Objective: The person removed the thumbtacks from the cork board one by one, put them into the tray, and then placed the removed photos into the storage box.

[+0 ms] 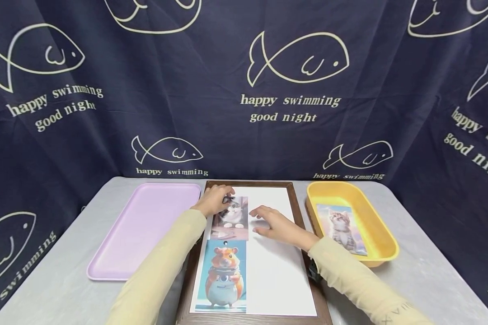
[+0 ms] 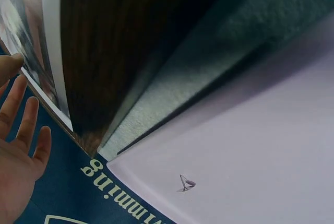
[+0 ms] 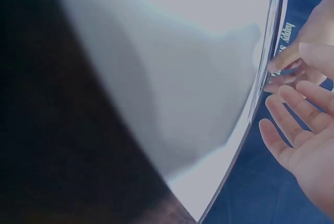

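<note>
Black-and-white cat card (image 1: 232, 222), pale paws above a pinkish lower band.

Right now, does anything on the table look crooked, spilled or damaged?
Nothing stands out: the cat picture and hamster picture lie roughly straight on the white board, the kitten picture is in the yellow tray, and no spill or damage shows.

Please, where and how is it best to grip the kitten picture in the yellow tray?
Probably pinch the kitten picture by its long right edge in the head view, coming from above on that side: it looks thin and flat, and bare yellow tray shows beside that edge, giving room.
</note>
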Demonstrator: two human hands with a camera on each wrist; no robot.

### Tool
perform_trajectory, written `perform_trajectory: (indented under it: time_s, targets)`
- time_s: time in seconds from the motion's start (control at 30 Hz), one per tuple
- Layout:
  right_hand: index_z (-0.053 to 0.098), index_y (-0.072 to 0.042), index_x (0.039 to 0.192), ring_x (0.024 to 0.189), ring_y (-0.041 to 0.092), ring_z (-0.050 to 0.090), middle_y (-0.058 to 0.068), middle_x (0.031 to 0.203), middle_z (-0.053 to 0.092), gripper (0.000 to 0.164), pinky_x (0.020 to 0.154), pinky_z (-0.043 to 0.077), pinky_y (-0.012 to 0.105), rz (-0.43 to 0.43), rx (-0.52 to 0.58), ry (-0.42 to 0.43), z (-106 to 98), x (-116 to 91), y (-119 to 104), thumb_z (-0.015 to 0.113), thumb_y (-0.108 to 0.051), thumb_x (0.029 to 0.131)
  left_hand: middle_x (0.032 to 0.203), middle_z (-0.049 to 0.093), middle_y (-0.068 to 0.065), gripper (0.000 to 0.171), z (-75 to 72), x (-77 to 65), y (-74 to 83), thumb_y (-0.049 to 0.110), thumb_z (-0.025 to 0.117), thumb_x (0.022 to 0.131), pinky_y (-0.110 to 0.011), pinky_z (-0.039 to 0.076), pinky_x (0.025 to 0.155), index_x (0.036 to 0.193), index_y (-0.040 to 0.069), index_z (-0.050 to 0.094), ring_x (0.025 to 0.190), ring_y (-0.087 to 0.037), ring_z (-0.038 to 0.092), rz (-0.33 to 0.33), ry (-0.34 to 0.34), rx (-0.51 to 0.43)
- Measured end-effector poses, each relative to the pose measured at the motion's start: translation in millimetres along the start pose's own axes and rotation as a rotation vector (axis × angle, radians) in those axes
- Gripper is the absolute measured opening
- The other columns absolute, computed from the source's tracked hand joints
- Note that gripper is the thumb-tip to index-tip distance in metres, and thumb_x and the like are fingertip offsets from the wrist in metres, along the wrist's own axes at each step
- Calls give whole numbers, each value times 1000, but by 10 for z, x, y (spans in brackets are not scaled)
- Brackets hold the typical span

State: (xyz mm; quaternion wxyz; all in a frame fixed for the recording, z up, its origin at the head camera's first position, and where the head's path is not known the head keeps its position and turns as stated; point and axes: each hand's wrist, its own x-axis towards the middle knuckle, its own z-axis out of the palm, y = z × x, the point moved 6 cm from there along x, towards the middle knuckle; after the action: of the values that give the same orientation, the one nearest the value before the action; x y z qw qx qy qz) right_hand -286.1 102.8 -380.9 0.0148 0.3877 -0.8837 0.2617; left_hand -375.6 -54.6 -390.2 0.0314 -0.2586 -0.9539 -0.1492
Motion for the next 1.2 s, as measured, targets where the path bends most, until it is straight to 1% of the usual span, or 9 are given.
perform_trajectory:
  time_s: [0.17,0.3,0.6,0.87,1.03,1.1,1.2]
  targets:
    - [53,2,115,103,29,57,15,112,59,36,89,46,39,-31,-22,-11,42,63,-46,64,-11,83,103,64,-3,33,-8,-3,17,11,69,77,-46,40,84,110,11,61,98,-26,56,38,0,-13]
    - [54,0,114,103,28,57,13,111,59,35,90,46,38,-40,-43,-24,91,105,-54,64,-11,82,105,63,-4,33,-3,9,18,11,69,77,-47,41,85,110,12,61,100,-27,56,53,-4,-10]
    - [55,0,115,106,24,55,10,112,59,37,91,44,36,-16,-60,-70,170,173,-49,65,-14,83,104,64,-2,31,38,63,-30,11,68,78,-47,41,86,108,13,61,101,-26,56,67,-8,6]
    - [55,0,116,109,23,53,10,115,58,38,95,42,36,-20,-78,-101,244,217,-40,64,-15,83,101,65,-1,30,56,88,-39,9,69,76,-45,43,84,105,13,62,96,-24,57,125,19,22]
    - [55,-1,117,109,24,53,9,115,57,39,99,39,40,-14,-85,-119,266,227,-59,65,-17,83,100,66,-1,29,41,92,-26,8,69,76,-44,44,83,104,13,63,94,-24,57,138,23,15]
    - [55,-2,117,108,24,52,9,115,57,40,98,39,41,-10,-88,-126,274,228,-64,66,-18,82,99,66,-2,30,33,90,-16,7,69,76,-44,44,83,105,12,63,94,-25,57,140,21,7]
    - [55,-4,117,105,22,52,7,114,57,39,92,42,41,-4,-105,-130,286,228,-65,66,-19,82,98,66,-3,30,25,88,-2,6,68,76,-44,43,84,105,11,63,93,-25,57,138,15,0]
